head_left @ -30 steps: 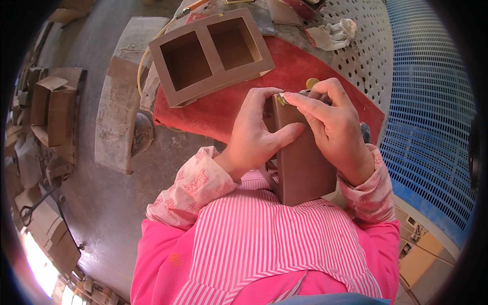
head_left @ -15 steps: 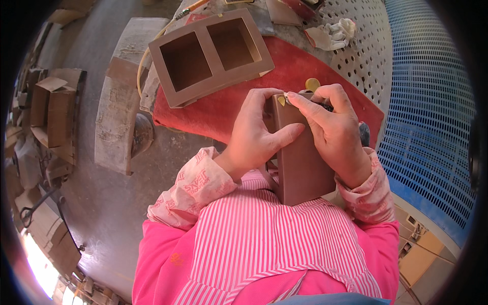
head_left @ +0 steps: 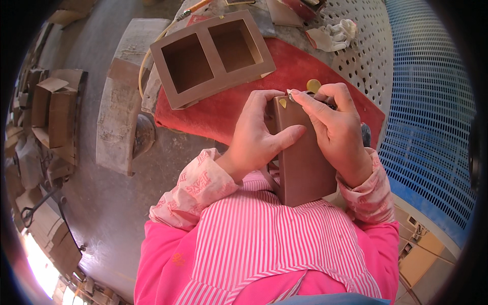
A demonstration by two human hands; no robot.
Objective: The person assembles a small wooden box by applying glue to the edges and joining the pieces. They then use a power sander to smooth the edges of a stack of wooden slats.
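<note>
A brown box-shaped piece (head_left: pixel 307 170) stands tilted against my striped apron, a smooth flat side facing up. My left hand (head_left: pixel 262 129) is closed round its left edge, thumb lying across the face. At the far end my right hand (head_left: pixel 333 119) pinches something small with a pale tip and a dark part, mostly hidden by the fingers, against the rim. A small yellow patch (head_left: pixel 283 103) marks the corner between the hands. Just beyond the right fingers lies a round yellow disc (head_left: pixel 313 85).
A similar brown frame with two open compartments (head_left: pixel 218 73) rests on the red cloth (head_left: pixel 300 61). Farther back are a white work glove (head_left: pixel 335 35) and a perforated plate (head_left: pixel 363 61). Blue slatted mesh (head_left: pixel 432 101) runs along the right. Cardboard boxes (head_left: pixel 56 114) stand at the left.
The right fingertips have shifted slightly to the right along the far rim, uncovering more of the yellow corner patch. The left hand keeps its hold on the brown piece.
</note>
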